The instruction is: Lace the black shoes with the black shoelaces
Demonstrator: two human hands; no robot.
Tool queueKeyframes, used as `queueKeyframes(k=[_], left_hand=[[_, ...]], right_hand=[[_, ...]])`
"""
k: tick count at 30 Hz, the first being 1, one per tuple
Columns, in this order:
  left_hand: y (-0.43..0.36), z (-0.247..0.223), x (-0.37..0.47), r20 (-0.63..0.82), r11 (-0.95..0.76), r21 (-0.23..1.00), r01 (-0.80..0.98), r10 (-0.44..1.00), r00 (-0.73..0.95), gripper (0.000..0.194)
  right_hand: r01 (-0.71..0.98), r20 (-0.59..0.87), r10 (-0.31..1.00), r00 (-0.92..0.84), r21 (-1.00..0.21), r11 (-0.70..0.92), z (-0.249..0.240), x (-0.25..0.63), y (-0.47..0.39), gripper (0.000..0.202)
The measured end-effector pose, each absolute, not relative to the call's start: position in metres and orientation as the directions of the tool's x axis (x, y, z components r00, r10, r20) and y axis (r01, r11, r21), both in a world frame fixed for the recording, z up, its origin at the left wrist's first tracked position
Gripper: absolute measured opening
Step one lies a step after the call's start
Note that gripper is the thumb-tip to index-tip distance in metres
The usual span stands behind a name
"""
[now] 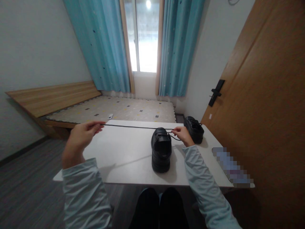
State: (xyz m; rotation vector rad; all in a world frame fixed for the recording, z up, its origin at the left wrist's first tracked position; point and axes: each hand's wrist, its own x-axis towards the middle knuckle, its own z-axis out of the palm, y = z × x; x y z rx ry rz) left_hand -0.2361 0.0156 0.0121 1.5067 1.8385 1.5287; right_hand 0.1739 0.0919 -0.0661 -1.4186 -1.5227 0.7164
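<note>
A black shoe (pixel 161 159) stands on the white table (pixel 128 168), its opening facing me. A black shoelace (pixel 131 127) stretches nearly straight above the table, passing over the shoe's front part. At the left, my left hand (pixel 83 135) pinches one stretch of the lace between thumb and fingers. Just right of the shoe, my right hand (pixel 183 135) is closed on the lace too, and a loose loop hangs beneath its fingers. How the lace runs through the eyelets is too small to tell.
A second black shoe (pixel 196 132) stands at the table's back right. A blurred flat item (pixel 231 167) lies along the right edge. Beyond the table is a bed (pixel 128 109); a wooden door (pixel 262 95) is at the right.
</note>
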Motion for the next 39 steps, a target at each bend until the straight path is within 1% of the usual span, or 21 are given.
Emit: queueKeyframes(k=[2, 3, 4, 6, 8, 9, 11, 14, 16, 18, 21, 24, 25, 29, 34, 39], left_hand=[[0.016, 0.014, -0.229, 0.335, -0.189, 0.924, 0.332, 0.817, -0.47, 0.028], [0.016, 0.015, -0.224, 0.338, -0.24, 0.938, 0.251, 0.793, -0.506, 0.028], [0.017, 0.016, -0.219, 0.363, -0.31, 0.931, 0.193, 0.736, -0.572, 0.029], [0.02, 0.018, -0.207, 0.427, -0.459, 0.877, 0.141, 0.612, -0.666, 0.029], [0.026, 0.018, -0.194, 0.48, -0.561, 0.815, 0.144, 0.513, -0.712, 0.028], [0.029, 0.017, -0.187, 0.493, -0.588, 0.797, 0.137, 0.504, -0.709, 0.029], [0.036, 0.014, -0.172, 0.475, -0.618, 0.781, 0.089, 0.497, -0.726, 0.029], [0.043, 0.008, -0.148, 0.471, -0.6, 0.8, -0.021, 0.648, -0.599, 0.03], [0.044, 0.006, -0.131, 0.496, -0.588, 0.804, -0.087, 0.745, -0.447, 0.029], [0.043, 0.005, -0.113, 0.488, -0.536, 0.834, -0.131, 0.827, -0.28, 0.029], [0.04, 0.003, -0.087, 0.446, -0.454, 0.887, -0.086, 0.89, -0.093, 0.03], [0.04, -0.001, -0.064, 0.414, -0.414, 0.91, -0.018, 0.908, 0.07, 0.035], [0.041, -0.003, -0.057, 0.405, -0.406, 0.914, -0.006, 0.909, 0.1, 0.036], [0.046, -0.013, -0.037, 0.381, -0.385, 0.922, 0.04, 0.92, 0.094, 0.026], [0.05, -0.017, -0.025, 0.367, -0.375, 0.923, 0.086, 0.925, 0.097, 0.027], [0.051, -0.017, -0.022, 0.331, -0.338, 0.939, 0.068, 0.939, 0.091, 0.031]], right_hand=[[0.42, 0.206, 0.977, 0.054, -0.892, 0.165, -0.066, 0.174, 0.091, 0.026], [0.392, 0.191, 0.98, 0.061, -0.907, 0.153, -0.066, 0.173, 0.091, 0.027], [0.353, 0.183, 0.98, 0.082, -0.925, 0.143, -0.065, 0.173, 0.09, 0.028], [0.256, 0.192, 0.971, 0.143, -0.955, 0.151, -0.063, 0.172, 0.089, 0.033], [0.163, 0.231, 0.955, 0.187, -0.966, 0.202, -0.059, 0.169, 0.087, 0.037], [0.126, 0.253, 0.947, 0.196, -0.965, 0.232, -0.057, 0.168, 0.085, 0.037], [0.071, 0.29, 0.938, 0.192, -0.957, 0.281, -0.053, 0.165, 0.082, 0.036], [0.005, 0.329, 0.933, 0.147, -0.943, 0.332, -0.047, 0.161, 0.078, 0.033], [-0.039, 0.343, 0.934, 0.103, -0.936, 0.349, -0.044, 0.159, 0.076, 0.033], [-0.073, 0.361, 0.929, 0.079, -0.928, 0.366, -0.042, 0.156, 0.074, 0.033], [-0.073, 0.396, 0.915, 0.079, -0.913, 0.402, -0.04, 0.152, 0.071, 0.032], [-0.05, 0.425, 0.901, 0.083, -0.901, 0.43, -0.04, 0.148, 0.068, 0.033], [-0.051, 0.431, 0.899, 0.08, -0.899, 0.436, -0.04, 0.146, 0.067, 0.032], [-0.112, 0.42, 0.906, 0.057, -0.899, 0.424, -0.04, 0.141, 0.064, 0.033], [-0.187, 0.405, 0.914, 0.023, -0.897, 0.401, -0.039, 0.137, 0.061, 0.037], [-0.11, 0.388, 0.921, 0.031, -0.915, 0.389, -0.041, 0.134, 0.06, 0.039]])
